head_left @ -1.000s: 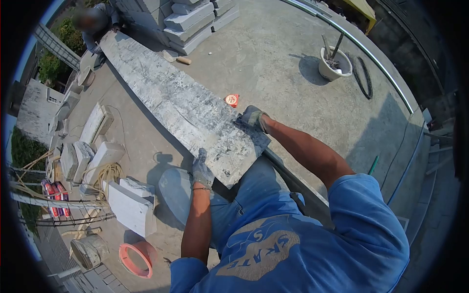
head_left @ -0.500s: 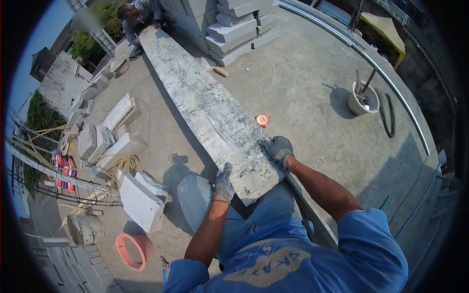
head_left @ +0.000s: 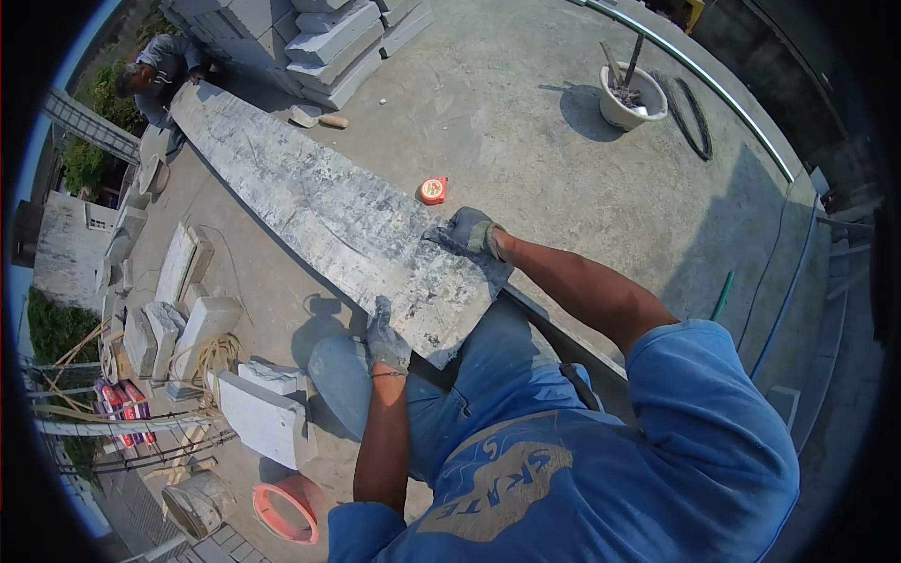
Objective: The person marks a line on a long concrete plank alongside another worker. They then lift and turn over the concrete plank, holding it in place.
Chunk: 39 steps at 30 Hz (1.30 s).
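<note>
A long, wide plank (head_left: 314, 202), smeared white and grey, stretches from my lap toward the far left. My left hand (head_left: 387, 342), in a grey work glove, grips its left edge close to the near end, fingers partly hidden beneath. On the opposite edge, my gloved right hand (head_left: 472, 233) is closed round the plank, thumb on top. At the far end crouches another person (head_left: 169, 66) with hands at the plank. An orange-red tape measure (head_left: 433, 190) lies on the concrete just beyond the right edge.
Stacked pale blocks (head_left: 328, 47) stand behind the plank. Loose blocks (head_left: 258, 413), coiled rope (head_left: 221, 364) and an orange bucket (head_left: 286, 511) are on the left. On the right are a white bucket (head_left: 631, 111) holding tools, a black cable coil (head_left: 693, 122) and a metal rail (head_left: 713, 80).
My view has turned, so the plank and surroundings appear shifted left and the plank lies more slanted. Both hands keep their hold; the other person stays at the far end.
</note>
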Available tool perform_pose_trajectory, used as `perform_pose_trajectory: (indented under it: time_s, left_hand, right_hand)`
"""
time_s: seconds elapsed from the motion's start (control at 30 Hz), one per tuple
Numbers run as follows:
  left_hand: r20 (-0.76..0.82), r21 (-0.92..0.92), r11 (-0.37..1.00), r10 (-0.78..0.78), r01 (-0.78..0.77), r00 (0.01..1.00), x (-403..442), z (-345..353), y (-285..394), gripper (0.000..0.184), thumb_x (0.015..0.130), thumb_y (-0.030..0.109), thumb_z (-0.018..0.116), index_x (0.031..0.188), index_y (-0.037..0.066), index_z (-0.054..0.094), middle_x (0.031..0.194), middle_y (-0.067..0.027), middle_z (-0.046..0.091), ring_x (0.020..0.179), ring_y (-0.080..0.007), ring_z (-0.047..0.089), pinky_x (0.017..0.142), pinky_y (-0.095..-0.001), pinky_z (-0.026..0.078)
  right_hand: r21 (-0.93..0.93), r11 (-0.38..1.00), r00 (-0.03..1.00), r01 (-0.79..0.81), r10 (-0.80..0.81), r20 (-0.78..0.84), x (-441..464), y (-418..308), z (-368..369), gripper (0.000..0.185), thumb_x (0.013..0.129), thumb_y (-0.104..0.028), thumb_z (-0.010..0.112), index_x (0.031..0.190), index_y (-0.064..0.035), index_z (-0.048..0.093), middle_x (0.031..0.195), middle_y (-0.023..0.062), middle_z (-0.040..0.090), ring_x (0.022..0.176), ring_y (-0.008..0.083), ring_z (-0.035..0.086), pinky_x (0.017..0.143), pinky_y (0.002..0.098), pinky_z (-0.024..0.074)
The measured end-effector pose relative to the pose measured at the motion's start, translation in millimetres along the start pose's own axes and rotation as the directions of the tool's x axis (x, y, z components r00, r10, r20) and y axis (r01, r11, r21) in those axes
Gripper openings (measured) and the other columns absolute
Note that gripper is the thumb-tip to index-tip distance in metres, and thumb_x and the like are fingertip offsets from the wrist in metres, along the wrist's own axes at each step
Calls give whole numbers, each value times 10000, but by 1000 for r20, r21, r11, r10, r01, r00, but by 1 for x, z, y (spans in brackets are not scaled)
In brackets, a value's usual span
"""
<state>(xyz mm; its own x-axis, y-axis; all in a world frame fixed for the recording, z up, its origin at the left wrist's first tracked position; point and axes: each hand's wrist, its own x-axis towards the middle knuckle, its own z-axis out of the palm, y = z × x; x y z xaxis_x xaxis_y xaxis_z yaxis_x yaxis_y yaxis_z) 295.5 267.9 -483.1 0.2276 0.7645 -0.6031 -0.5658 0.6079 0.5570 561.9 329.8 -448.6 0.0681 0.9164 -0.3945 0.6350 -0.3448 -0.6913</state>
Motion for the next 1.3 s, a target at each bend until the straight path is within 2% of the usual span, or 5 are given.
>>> perform_pose_trajectory:
  time_s: [0.43, 0.73, 0.97, 1.2, 1.3]
  left_hand:
    - [55, -47, 999, 0, 3, 998, 4, -6, -8, 455, 864, 307, 591, 1205, 18, 506, 1189, -112, 553, 1089, -290, 531, 945, -455, 428]
    - [-218, 163, 986, 8, 28, 976, 15, -25, -9, 440, 821, 345, 663, 1148, 65, 569, 1075, -44, 576, 763, -80, 471, 644, -232, 401]
    - [-267, 105, 991, 109, -83, 958, 22, -33, -11, 384, 853, 206, 630, 1179, 25, 538, 1119, -35, 588, 1007, -100, 535, 893, -250, 383]
    - [-250, 102, 984, 166, -144, 954, 26, -25, -13, 329, 833, 217, 652, 1109, 64, 557, 995, -28, 600, 922, -161, 561, 838, -314, 447]
    - [-233, 112, 987, 138, -115, 963, 26, -33, -16, 325, 831, 218, 652, 1100, 63, 557, 987, -28, 597, 893, -168, 564, 799, -331, 467]
  right_hand:
    - [-61, 996, 997, -71, 73, 36, 4, -1, -2, 471, 735, -436, 581, 912, -8, 664, 909, 205, 644, 851, 305, 638, 720, 364, 476]
    - [-35, 993, 988, -115, 111, -109, -10, -8, 7, 536, 721, -549, 588, 842, -35, 682, 843, 199, 646, 798, 348, 627, 707, 389, 479]
    - [-74, 992, 994, -104, 101, -47, -13, -20, -1, 612, 752, -604, 539, 825, -14, 682, 828, 192, 653, 800, 328, 637, 706, 386, 485]
    - [-144, 986, 994, -80, 68, -85, -15, -28, -2, 646, 762, -623, 521, 768, 5, 671, 768, 204, 639, 733, 355, 628, 653, 392, 480]
    - [37, 994, 992, -106, 108, -58, -11, -18, 5, 584, 762, -565, 594, 722, 12, 669, 661, 178, 634, 586, 242, 601, 578, 361, 456]
